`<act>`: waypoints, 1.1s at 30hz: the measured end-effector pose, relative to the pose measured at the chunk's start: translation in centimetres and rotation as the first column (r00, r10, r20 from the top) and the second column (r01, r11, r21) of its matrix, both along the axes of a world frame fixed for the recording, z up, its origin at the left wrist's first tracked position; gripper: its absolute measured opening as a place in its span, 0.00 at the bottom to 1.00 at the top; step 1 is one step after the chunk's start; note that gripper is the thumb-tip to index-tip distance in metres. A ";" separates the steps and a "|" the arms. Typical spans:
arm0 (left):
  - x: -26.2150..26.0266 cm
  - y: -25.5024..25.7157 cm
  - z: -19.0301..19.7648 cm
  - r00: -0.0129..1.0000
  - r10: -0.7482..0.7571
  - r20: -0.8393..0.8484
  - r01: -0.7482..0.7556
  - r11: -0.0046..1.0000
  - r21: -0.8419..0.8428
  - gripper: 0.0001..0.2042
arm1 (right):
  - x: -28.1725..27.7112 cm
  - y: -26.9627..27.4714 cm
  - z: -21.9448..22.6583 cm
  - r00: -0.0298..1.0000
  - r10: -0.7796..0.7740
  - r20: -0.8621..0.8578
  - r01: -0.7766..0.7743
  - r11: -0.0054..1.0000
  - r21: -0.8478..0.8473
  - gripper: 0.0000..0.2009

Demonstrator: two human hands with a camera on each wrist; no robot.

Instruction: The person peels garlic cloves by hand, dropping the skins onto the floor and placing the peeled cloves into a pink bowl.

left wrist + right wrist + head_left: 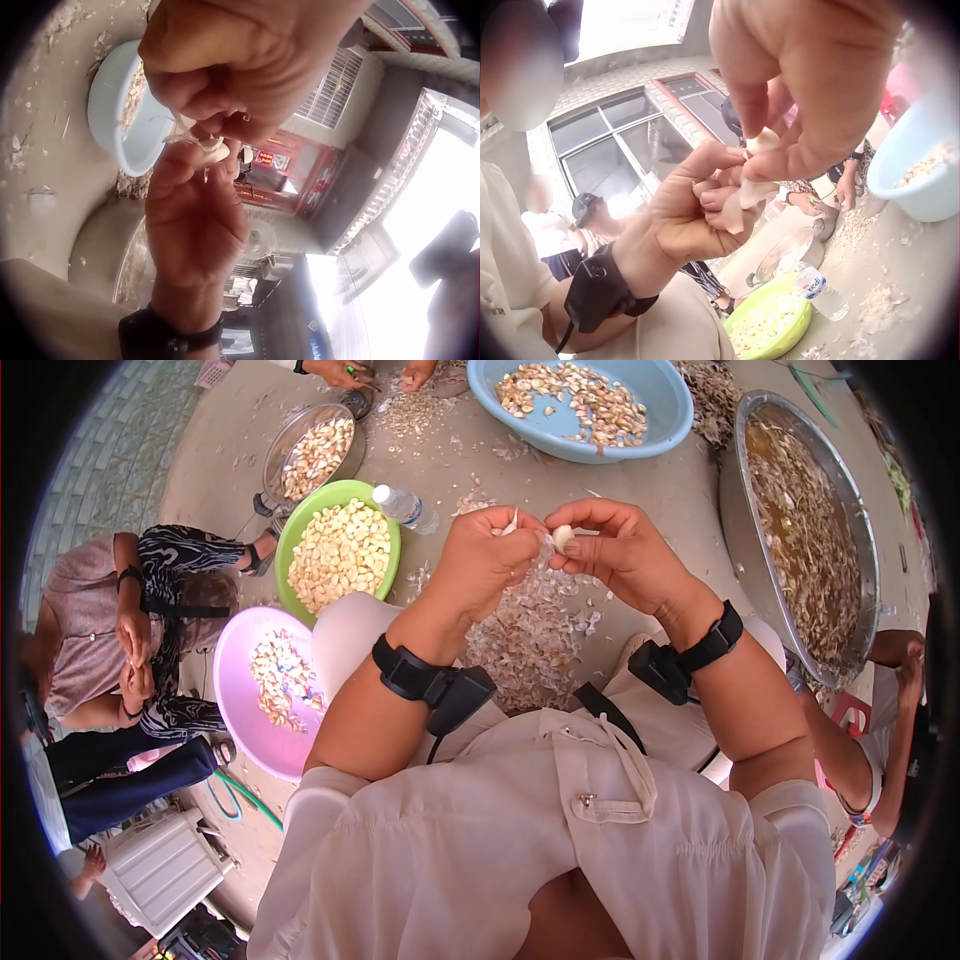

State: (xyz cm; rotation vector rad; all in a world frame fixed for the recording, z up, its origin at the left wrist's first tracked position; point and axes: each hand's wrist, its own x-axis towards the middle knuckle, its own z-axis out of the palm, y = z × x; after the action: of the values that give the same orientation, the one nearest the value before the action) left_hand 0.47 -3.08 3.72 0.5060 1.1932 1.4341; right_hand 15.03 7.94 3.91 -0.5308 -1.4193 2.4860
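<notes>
Both hands meet over my lap. My right hand (628, 560) pinches a pale, peeled-looking garlic clove (563, 538) between thumb and fingers. Close against it, my left hand (480, 560) has its fingers curled round papery garlic skin (736, 216), which hangs from the fingers in the right wrist view. A thin white point sticks up from the left fist in the head view. In the left wrist view, the clove (216, 154) shows between the two hands' fingertips. Below them, a heap of loose garlic skins (530, 645) lies on the ground between the knees.
Peeled cloves fill a green basin (394, 550) at left, beside a water bottle (405, 508). A pink basin (235, 695), a metal pan (350, 465) and a blue basin (640, 445) hold more garlic. A large metal tub (735, 510) of skins stands right. Other people sit around.
</notes>
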 end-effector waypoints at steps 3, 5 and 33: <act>-0.4 -0.2 -0.2 0.991 -0.041 0.125 0.039 0.999 0.018 0.03 | 0.0 0.3 -0.2 0.999 0.023 -0.032 -0.026 0.996 -0.086 0.11; -0.6 -0.3 -0.2 0.978 -0.067 0.196 0.062 0.998 0.033 0.02 | 0.0 0.4 -0.3 0.998 0.028 -0.054 -0.035 0.990 -0.138 0.12; -1.3 -0.8 0.2 0.964 -0.142 0.224 0.129 0.989 0.072 0.04 | 0.3 0.6 0.3 0.998 -0.004 -0.057 0.012 0.990 0.139 0.15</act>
State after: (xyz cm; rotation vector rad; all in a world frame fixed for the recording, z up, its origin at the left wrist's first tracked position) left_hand -0.79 -3.89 3.91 0.4392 0.9189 1.3710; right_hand 15.33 8.50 4.23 -0.4332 -1.5504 2.3543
